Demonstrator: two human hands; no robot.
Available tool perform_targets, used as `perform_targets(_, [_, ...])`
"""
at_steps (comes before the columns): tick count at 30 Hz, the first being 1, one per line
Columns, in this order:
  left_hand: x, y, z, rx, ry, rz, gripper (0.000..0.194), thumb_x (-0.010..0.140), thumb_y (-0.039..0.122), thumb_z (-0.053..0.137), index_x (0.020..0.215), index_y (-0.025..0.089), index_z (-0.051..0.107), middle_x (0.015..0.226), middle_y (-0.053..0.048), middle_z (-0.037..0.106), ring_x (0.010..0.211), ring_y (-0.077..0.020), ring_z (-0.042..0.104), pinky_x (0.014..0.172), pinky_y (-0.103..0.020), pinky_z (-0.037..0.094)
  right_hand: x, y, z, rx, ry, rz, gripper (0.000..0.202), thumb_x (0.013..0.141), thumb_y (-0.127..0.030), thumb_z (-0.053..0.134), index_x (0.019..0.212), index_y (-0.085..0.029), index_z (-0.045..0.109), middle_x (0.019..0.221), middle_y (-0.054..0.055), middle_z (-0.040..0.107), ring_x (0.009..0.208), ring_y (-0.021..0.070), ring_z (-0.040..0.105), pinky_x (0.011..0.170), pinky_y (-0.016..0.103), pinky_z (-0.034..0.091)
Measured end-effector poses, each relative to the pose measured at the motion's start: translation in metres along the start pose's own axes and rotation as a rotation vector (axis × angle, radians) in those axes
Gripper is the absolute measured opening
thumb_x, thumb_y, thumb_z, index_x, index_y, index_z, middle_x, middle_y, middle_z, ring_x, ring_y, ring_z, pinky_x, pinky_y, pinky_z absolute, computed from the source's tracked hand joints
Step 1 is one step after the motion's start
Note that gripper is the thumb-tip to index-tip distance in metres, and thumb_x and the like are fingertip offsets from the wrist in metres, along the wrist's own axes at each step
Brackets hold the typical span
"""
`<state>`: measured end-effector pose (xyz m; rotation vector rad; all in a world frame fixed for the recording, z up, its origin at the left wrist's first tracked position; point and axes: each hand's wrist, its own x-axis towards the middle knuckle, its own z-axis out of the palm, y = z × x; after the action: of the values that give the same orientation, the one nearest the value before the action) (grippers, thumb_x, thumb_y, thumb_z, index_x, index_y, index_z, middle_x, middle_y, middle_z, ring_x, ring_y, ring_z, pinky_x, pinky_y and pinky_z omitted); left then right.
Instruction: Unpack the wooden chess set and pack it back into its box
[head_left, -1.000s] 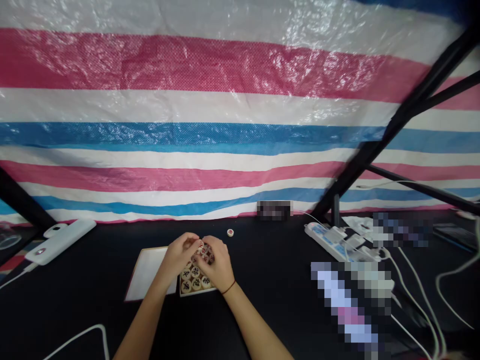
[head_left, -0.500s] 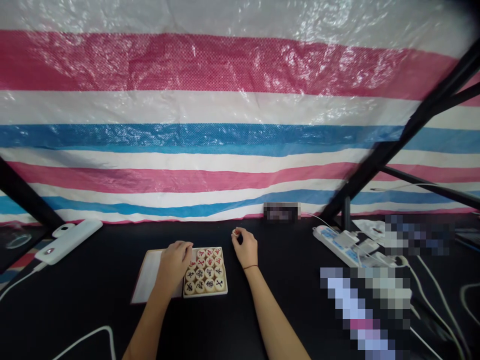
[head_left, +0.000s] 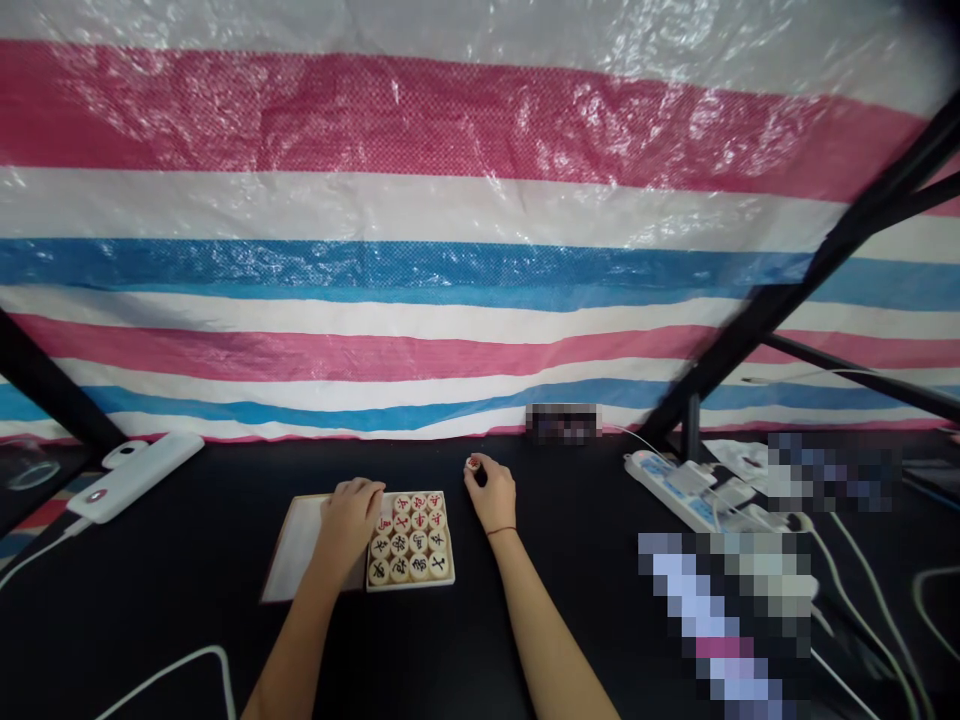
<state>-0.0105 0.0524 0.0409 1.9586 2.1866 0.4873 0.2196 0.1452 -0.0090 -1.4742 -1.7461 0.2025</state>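
Observation:
An open shallow box (head_left: 411, 587) holds rows of round wooden Chinese chess pieces (head_left: 399, 543), with red characters in the far rows and black ones nearer. My left hand (head_left: 349, 520) lies over its upper left corner, fingers bent together around the edge; their undersides are hidden. Beneath that hand, the pale open lid (head_left: 296, 545) lies flat on the left. To the right of the box, my right hand (head_left: 491, 497) pinches one Chinese chess piece (head_left: 472, 464) with a red mark between thumb and fingers, at or close to the black table.
Behind the table (head_left: 420, 655) hangs a striped plastic sheet (head_left: 375, 340). A white device with a cable (head_left: 139, 478) lies at the left. On the right are a power strip (head_left: 667, 488), plugs and loose cables. Black frame bars (head_left: 780, 300) slant up at both sides.
The view has tilted very slightly. Both hands keep nearly the same positions, and the Chinese chess piece stays pinched in my right hand.

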Motion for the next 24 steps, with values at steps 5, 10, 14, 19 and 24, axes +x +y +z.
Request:
perform_targets(5, [0.003,0.003,-0.002,0.027,-0.067,-0.041,0.03,0.094,0.03,0.039,0.103,0.028,0.068,0.11,-0.003,0.067,0.106,-0.0219,0.054,0.086,-0.034,0.038,-0.001,-0.002,-0.001,-0.011,-0.014,0.02,0.02,0.079,-0.027,0.052,0.091,-0.02,0.066,0.083,0.005,0.069,0.079,0.0207,0.058,0.075,0.03,0.043])
perform_targets(10, [0.005,0.007,-0.004,0.034,-0.067,-0.047,0.029,0.094,0.03,0.04,0.099,0.028,0.069,0.106,-0.003,0.067,0.105,-0.0226,0.055,0.083,-0.033,0.037,0.0,-0.002,-0.001,-0.025,-0.013,0.031,0.018,0.079,-0.025,0.052,0.092,-0.02,0.064,0.084,0.004,0.069,0.08,0.0206,0.058,0.075,0.029,0.042])
perform_targets(14, [0.005,0.007,-0.004,0.042,-0.051,-0.039,0.028,0.093,0.03,0.041,0.097,0.028,0.069,0.1,-0.004,0.067,0.102,-0.0221,0.056,0.081,-0.033,0.037,0.0,-0.001,0.0,-0.015,-0.019,0.048,0.02,0.078,-0.025,0.055,0.096,-0.02,0.062,0.087,0.004,0.069,0.083,0.0208,0.059,0.076,0.029,0.042])
perform_targets(19, [0.007,0.007,-0.001,0.055,-0.023,-0.055,0.029,0.094,0.031,0.04,0.098,0.026,0.069,0.099,-0.004,0.066,0.101,-0.0216,0.056,0.081,-0.032,0.036,0.0,-0.001,0.001,-0.02,-0.022,0.051,0.016,0.079,-0.025,0.055,0.093,-0.021,0.062,0.085,0.003,0.069,0.083,0.0206,0.058,0.077,0.03,0.041])
perform_targets(24, [0.01,0.012,0.004,0.079,0.03,-0.111,0.031,0.094,0.031,0.04,0.098,0.024,0.069,0.097,-0.006,0.065,0.098,-0.0227,0.057,0.077,-0.032,0.037,0.0,-0.001,0.001,-0.029,-0.024,0.065,0.018,0.08,-0.026,0.055,0.096,-0.021,0.062,0.087,0.003,0.069,0.084,0.0209,0.059,0.076,0.029,0.041])
